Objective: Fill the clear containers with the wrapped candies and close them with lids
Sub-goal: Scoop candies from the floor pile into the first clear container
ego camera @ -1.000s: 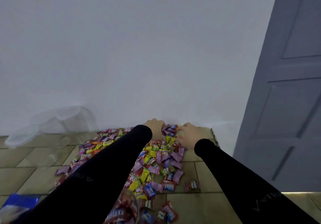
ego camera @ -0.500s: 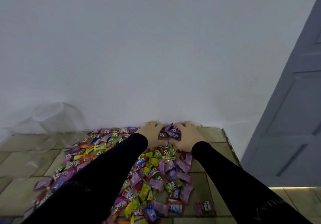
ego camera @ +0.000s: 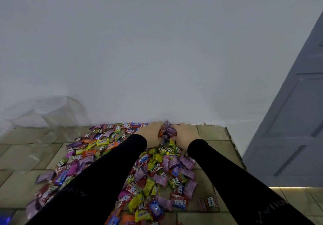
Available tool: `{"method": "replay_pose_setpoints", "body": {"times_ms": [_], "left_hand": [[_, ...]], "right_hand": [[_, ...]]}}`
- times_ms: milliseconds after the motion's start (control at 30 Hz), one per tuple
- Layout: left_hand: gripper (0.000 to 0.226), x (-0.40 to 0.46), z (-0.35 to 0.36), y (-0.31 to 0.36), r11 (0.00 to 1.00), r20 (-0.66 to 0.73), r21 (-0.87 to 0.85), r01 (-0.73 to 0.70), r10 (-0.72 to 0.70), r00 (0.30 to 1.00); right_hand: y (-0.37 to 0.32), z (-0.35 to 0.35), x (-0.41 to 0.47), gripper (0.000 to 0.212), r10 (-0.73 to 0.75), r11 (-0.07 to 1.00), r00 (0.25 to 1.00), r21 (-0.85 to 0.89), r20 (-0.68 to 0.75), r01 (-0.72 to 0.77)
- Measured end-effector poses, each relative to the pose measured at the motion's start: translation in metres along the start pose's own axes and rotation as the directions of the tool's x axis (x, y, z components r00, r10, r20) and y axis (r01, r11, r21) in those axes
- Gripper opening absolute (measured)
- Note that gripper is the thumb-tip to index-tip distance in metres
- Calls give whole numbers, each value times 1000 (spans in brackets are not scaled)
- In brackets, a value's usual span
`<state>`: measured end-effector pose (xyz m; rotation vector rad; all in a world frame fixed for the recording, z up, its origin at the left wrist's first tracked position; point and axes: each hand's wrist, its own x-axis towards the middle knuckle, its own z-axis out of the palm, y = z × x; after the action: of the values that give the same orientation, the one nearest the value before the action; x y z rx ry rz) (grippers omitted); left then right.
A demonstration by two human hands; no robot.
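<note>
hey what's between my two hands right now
A clump of wrapped candies, mostly purple, scooped between the left hand and right hand by the wall. Whatever lies beneath the palms is covered.

"Relaxa" is showing on a red-and-blue candy wrapper near the pile's front edge, upside down to the camera. "mentos" is reading across a yellow wrapper on the left and another yellow wrapper at the bottom. "Fruit Plus" is appearing on a stray wrapper lying to the right.
</note>
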<state>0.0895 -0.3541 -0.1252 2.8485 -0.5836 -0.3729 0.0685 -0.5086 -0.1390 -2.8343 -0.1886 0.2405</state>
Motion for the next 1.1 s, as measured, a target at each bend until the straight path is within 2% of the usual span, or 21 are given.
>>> {"method": "replay_pose_setpoints", "body": {"times_ms": [100, 233, 367, 533, 767, 1000, 1100], "left_hand": [[50, -3, 4, 2, 997, -21, 68, -20, 22, 1000], [48, -9, 7, 1, 998, -64, 66, -17, 21, 998], [38, -16, 1, -1, 998, -100, 64, 25, -18, 995], [28, -32, -11, -1, 996, -152, 66, 62, -52, 987], [36, -75, -27, 12, 997, -163, 40, 67, -59, 985], [26, -121, -41, 18, 996, -246, -74, 52, -69, 967], [21, -141, -48, 24, 990, -267, -136, 34, -69, 961]], "right_hand": [[-3, 2, -3, 36, 22, 1000, 999, 15, -40, -22], [-2, 0, -12, 40, 53, 975, 997, 217, -58, -39], [-3, -3, -17, 44, 62, 943, 992, 331, -111, -22], [-15, -11, -31, 38, 99, 892, 974, 453, -205, 4], [-33, -21, -68, 37, 121, 869, 970, 494, -212, -1], [-53, -37, -110, 36, 103, 866, 966, 500, -237, 31], [-64, -45, -122, 44, 107, 870, 969, 493, -224, 18]]}}
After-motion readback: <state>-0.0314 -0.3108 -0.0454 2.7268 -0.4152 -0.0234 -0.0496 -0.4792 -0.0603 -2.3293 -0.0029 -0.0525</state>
